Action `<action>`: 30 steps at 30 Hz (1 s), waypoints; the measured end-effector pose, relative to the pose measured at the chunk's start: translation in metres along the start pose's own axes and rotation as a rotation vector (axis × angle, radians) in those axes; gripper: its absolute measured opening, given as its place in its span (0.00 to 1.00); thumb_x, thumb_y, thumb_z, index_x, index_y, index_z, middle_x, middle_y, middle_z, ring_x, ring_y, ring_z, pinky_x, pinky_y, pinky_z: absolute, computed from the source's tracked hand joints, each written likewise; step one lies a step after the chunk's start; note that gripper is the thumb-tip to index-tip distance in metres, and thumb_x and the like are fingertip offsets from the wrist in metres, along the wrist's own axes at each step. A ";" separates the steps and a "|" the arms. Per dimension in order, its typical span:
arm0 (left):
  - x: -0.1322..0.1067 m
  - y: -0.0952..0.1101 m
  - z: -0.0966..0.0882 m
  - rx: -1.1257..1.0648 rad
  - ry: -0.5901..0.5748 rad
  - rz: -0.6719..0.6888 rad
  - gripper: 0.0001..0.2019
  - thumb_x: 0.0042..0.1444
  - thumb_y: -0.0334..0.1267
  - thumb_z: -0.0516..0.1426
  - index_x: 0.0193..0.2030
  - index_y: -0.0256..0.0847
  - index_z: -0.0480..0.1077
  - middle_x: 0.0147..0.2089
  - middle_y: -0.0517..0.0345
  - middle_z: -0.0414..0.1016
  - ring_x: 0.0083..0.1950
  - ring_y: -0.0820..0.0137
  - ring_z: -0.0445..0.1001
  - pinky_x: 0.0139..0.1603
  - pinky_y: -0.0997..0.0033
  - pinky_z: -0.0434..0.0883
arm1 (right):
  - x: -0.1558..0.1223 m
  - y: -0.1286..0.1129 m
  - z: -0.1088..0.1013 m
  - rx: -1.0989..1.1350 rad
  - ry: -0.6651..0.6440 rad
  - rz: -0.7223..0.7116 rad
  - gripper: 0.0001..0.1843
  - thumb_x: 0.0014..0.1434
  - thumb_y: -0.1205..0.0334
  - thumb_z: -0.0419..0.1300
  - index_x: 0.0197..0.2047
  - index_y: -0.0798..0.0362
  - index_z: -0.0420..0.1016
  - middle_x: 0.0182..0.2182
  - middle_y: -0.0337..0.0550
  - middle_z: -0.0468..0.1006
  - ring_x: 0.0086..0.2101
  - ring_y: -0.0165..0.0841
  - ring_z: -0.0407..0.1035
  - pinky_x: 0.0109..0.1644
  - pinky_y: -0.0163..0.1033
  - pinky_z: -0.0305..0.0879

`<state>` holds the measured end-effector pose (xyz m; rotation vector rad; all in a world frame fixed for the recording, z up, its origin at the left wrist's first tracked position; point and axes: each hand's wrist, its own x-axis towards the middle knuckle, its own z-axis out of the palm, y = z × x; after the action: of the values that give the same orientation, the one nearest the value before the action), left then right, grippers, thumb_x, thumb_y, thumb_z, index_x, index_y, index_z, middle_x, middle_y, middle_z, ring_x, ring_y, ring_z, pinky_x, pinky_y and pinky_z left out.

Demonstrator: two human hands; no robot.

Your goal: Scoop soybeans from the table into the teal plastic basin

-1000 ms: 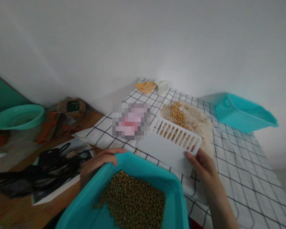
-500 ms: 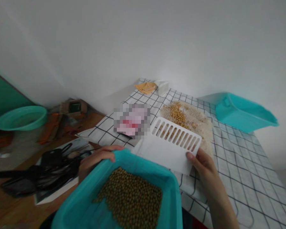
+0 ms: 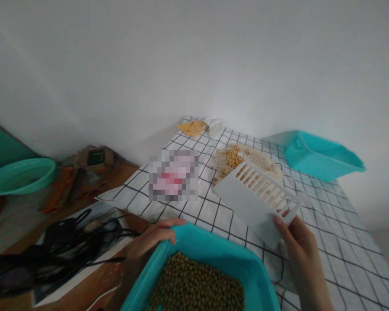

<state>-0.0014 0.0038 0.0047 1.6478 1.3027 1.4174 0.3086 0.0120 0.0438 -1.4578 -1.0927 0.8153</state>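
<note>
My left hand (image 3: 149, 244) grips the far left rim of a turquoise tub (image 3: 214, 255) filled with small green beans (image 3: 197, 287), held close to me at the bottom of the view. My right hand (image 3: 296, 239) pinches the near corner of a white slotted scoop (image 3: 254, 198), lifted and tilted above the checked tablecloth (image 3: 327, 224). Behind the scoop lies a pile of yellow soybeans mixed with rice (image 3: 240, 157) on the cloth.
A second turquoise tub (image 3: 320, 155) stands at the back right. A blurred pink-and-white packet (image 3: 173, 175) lies left of the pile, a folded yellow cloth (image 3: 192, 127) at the far edge. Black cables (image 3: 61, 242), a green basin (image 3: 19, 175) and clutter sit left.
The scoop has risen off the cloth and swung right, its slotted end now higher. The tub of green beans has dropped lower and nearer to me.
</note>
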 end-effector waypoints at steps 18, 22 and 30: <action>-0.002 0.005 0.010 0.031 -0.026 -0.008 0.10 0.56 0.35 0.54 0.30 0.50 0.76 0.47 0.62 0.85 0.47 0.65 0.80 0.50 0.76 0.69 | -0.009 0.002 -0.007 -0.075 -0.038 -0.022 0.19 0.60 0.46 0.64 0.45 0.53 0.80 0.36 0.48 0.84 0.37 0.42 0.77 0.37 0.38 0.72; -0.002 0.005 0.004 0.040 -0.027 -0.020 0.11 0.57 0.33 0.52 0.32 0.48 0.75 0.48 0.60 0.83 0.47 0.64 0.79 0.49 0.73 0.70 | -0.015 0.003 0.011 -0.228 -0.078 -0.037 0.20 0.60 0.43 0.62 0.34 0.53 0.79 0.18 0.38 0.73 0.20 0.32 0.64 0.21 0.33 0.57; -0.002 0.004 0.009 -0.025 -0.001 -0.006 0.11 0.55 0.31 0.52 0.31 0.50 0.74 0.48 0.66 0.82 0.47 0.68 0.78 0.50 0.78 0.67 | -0.018 0.015 -0.014 -0.194 0.066 0.040 0.23 0.60 0.42 0.63 0.43 0.55 0.79 0.26 0.44 0.80 0.30 0.40 0.75 0.30 0.36 0.70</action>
<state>0.0084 0.0018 0.0058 1.6263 1.2830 1.4239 0.3182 -0.0094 0.0304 -1.6615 -1.1207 0.6989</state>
